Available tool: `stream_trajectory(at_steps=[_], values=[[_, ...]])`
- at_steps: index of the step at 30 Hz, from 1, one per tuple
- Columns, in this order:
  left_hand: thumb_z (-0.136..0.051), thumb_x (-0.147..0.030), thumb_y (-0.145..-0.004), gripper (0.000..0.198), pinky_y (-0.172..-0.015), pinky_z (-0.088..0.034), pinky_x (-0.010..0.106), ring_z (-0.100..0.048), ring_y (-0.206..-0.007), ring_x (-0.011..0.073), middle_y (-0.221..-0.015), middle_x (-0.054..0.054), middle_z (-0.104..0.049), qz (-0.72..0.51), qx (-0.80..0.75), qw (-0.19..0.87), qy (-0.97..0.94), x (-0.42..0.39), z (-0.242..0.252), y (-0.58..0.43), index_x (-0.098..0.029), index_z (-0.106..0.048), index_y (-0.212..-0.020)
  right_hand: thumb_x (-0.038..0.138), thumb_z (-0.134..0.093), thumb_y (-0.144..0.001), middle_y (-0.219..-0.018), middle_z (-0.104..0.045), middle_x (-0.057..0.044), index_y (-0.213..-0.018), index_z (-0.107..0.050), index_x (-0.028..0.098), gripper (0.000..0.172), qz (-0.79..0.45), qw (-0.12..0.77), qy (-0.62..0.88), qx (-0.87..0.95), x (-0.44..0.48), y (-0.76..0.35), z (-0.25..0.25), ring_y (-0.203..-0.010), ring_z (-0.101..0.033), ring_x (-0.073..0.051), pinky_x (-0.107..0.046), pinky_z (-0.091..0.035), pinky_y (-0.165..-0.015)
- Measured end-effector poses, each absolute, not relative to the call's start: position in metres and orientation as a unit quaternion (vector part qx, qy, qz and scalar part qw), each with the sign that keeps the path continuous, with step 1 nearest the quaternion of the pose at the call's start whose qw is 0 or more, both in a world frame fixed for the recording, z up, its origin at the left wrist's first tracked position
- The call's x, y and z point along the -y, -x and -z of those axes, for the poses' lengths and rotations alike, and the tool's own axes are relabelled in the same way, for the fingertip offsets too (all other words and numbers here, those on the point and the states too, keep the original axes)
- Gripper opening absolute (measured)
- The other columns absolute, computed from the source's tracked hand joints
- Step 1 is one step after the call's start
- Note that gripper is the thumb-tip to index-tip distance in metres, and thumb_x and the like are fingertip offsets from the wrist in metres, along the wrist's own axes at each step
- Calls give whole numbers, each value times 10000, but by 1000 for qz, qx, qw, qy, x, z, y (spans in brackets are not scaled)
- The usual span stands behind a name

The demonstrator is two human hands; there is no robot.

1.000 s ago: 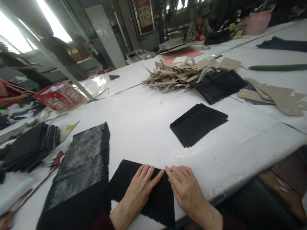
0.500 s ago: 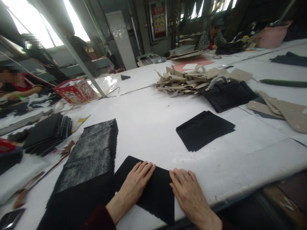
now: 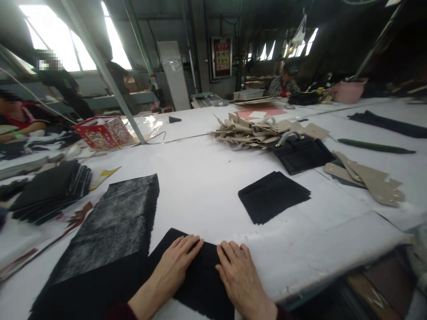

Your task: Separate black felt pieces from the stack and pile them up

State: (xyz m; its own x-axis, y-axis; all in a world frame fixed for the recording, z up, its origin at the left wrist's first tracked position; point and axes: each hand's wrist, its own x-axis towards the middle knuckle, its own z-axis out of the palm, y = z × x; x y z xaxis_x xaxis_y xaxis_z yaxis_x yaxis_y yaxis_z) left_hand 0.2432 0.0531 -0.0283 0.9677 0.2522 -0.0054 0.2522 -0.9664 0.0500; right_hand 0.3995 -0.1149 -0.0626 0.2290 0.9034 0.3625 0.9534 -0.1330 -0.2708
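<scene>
A black fabric piece (image 3: pixel 199 284) lies on the white table in front of me, its lower edge slightly ragged. My left hand (image 3: pixel 178 260) rests flat on it near the upper edge, fingers stretched out. At the piece's right edge lies my right hand (image 3: pixel 238 271), fingers loosely spread and pressing down over the corner. To the left is a larger stack of black fabric (image 3: pixel 110 222), its top partly greyish and fuzzy; it meets the piece beside my left forearm. Farther off to the right sits another small pile of black pieces (image 3: pixel 274 197).
Beyond are a heap of beige bag parts (image 3: pixel 247 133), a black handbag (image 3: pixel 303 153), beige straps (image 3: pixel 370 178) and a cucumber (image 3: pixel 375 146). A red patterned box (image 3: pixel 102 132) stands by a slanted pole (image 3: pixel 110 75). Folded dark pieces (image 3: pixel 50 189) lie left. Several people are in the background.
The view has tilted up and shifted. My right hand has moved inward, its fingers now farther over the black piece's right edge. My left hand stays flat on the fabric.
</scene>
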Motion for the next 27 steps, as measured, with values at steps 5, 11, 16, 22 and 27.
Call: stream_trajectory(at_steps=[5, 11, 16, 22, 27], values=[[-460, -178, -943, 215, -824, -474, 335, -610, -931, 206, -1009, 40, -639, 15, -206, 95, -974, -63, 12, -260, -225, -630, -1066, 243, -620, -889, -1222, -615, -36, -1255, -559, 245, 370, 30, 241, 759, 604, 132, -417, 52, -1107, -533, -233, -429, -361, -993], [-391, -227, -977, 218, -757, -445, 341, -590, -808, 209, -882, 43, -630, 1, -187, 130, -974, -47, 18, -268, -210, -583, -876, 233, -659, -850, -1177, -638, -36, -1377, -486, 291, 558, -76, 290, 742, 600, 124, -427, 41, -1050, -569, -203, -346, -428, -946], [-457, -299, -963, 143, -741, -454, 302, -615, -808, 193, -871, 9, -671, -40, -186, 246, -950, -35, 18, -281, -254, -564, -1046, 45, -599, -733, -1044, -686, 5, -1128, -655, 280, 463, -103, 312, 760, 561, 142, -469, 39, -976, -625, -169, -281, -480, -880], [-521, -306, -900, 167, -666, -438, 260, -612, -737, 167, -766, -3, -664, -36, -241, 412, -878, -32, 2, -382, -195, -614, -816, 43, -521, -749, -1037, -709, -14, -1080, -700, 250, 429, -128, 258, 791, 539, 148, -598, -14, -959, -659, -187, -293, -487, -845], [-564, -262, -886, 146, -886, -434, 324, -589, -996, 208, -1021, 69, -657, -168, -280, 364, -872, -38, 2, -492, -176, -622, -783, 85, -587, -737, -1111, -694, -53, -1105, -707, 232, 414, -80, 93, 869, 480, 111, -708, -36, -1045, -617, -228, -323, -412, -893]])
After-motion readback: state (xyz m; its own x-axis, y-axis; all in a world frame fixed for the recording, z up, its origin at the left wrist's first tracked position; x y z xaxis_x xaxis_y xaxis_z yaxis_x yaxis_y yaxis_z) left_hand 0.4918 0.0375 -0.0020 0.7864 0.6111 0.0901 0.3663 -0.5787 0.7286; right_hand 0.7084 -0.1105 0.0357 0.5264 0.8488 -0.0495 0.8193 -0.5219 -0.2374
